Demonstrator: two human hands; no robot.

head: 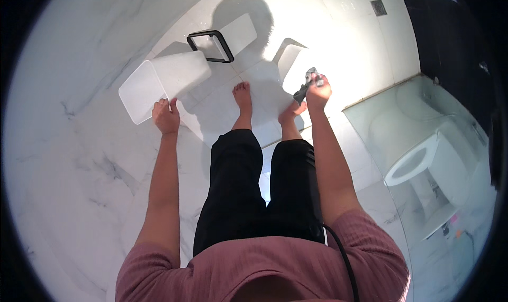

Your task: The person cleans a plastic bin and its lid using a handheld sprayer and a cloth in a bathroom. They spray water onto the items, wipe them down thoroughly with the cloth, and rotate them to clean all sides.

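My left hand (166, 115) grips the rim of a white plastic bin (180, 72), which is tilted on its side with its open mouth towards the left. In my right hand (318, 91) is a crumpled grey cloth (302, 92), bunched between the fingers and hanging down on the left. Beyond my feet, a black rectangular frame (224, 46) stands at the end of a white panel or container (240, 34); which of these it is I cannot tell. Just left of my right hand, another white container (293, 64) rests on the floor, partly lost in glare.
My bare feet stand on a pale tiled floor (254, 87). Marble-patterned wall (79, 143) rises at the left. A glass panel (369, 131) is at the right, with a white toilet (412, 163) seen through it. A floor drain (378, 7) lies at the top right.
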